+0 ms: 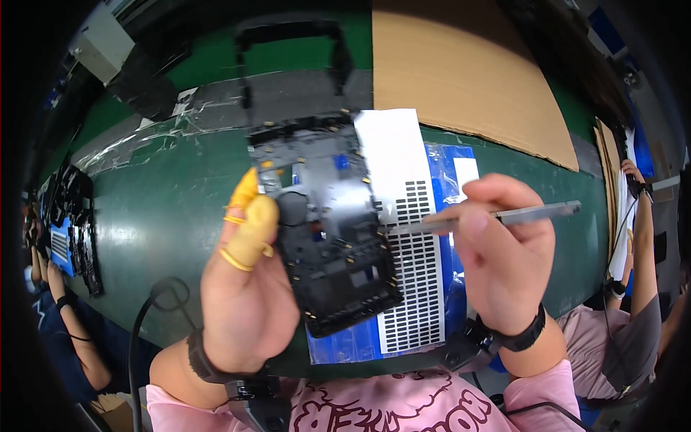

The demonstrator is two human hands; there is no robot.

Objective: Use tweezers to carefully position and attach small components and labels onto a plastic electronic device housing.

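My left hand (248, 288), with yellow finger cots on the thumb and a finger, grips a black rectangular device housing (335, 223) by its left edge. The housing is tilted, with its inner side of ribs, small brass-coloured spots and a grey plate facing up. My right hand (504, 252) pinches slim metal tweezers (533, 214). Their tip is at the right edge of the housing; whether it touches, or holds anything, I cannot tell. Partly under the housing lies a white sheet with rows of small black rectangular stickers (414, 288).
Blue plastic packaging (455, 180) lies under the sticker sheet on the green table (158, 209). Beyond the housing is a blurred black frame (291, 32). Cardboard (468, 79) covers the far right. Other people's arms (643, 245) show at both sides. A black cable (137, 353) runs at left.
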